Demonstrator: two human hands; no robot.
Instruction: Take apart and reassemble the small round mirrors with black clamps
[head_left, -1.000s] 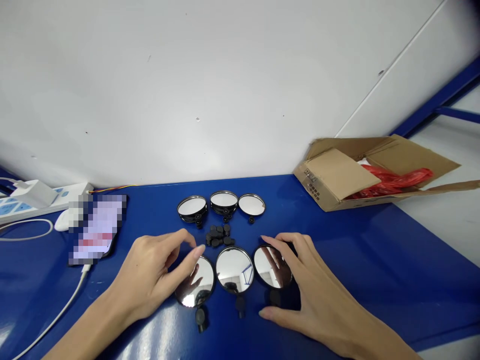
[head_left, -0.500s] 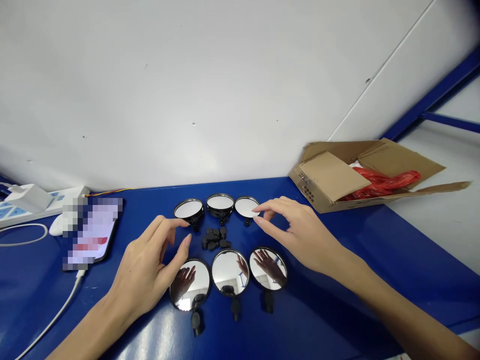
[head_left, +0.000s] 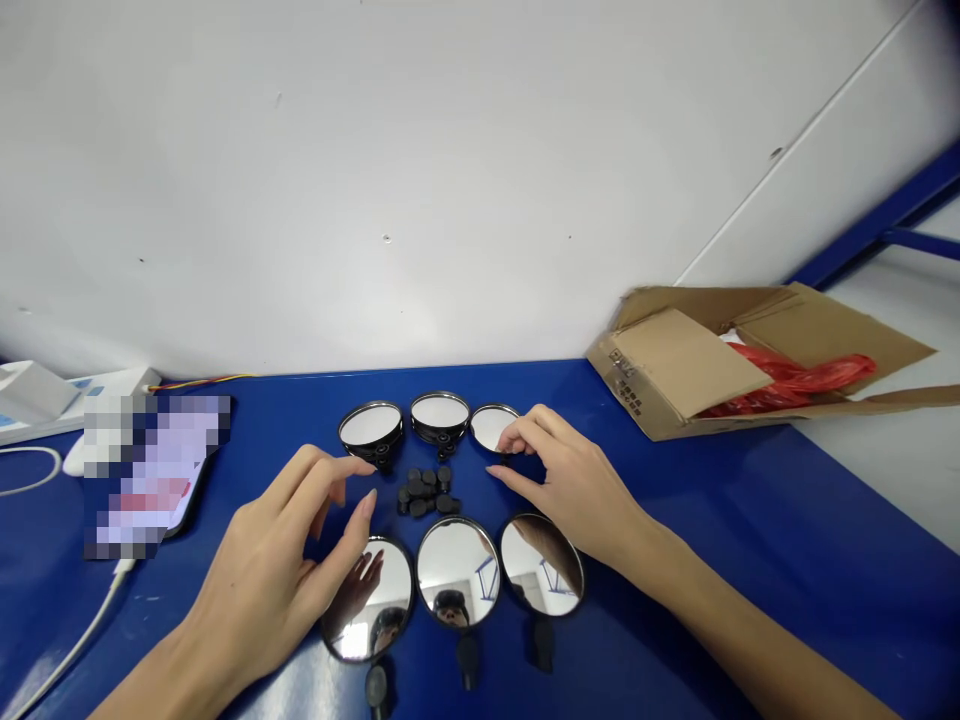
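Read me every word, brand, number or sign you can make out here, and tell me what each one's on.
No text can be quoted with certainty.
Cardboard box: dark printed characters on its side, too small and blurred to read.
Phone: its screen is pixelated, so nothing is legible.
Power strip: blue markings, no readable words.

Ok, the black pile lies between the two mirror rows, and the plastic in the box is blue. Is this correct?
No, the plastic is red, as the head view shows. The black pile does lie between the two mirror rows.
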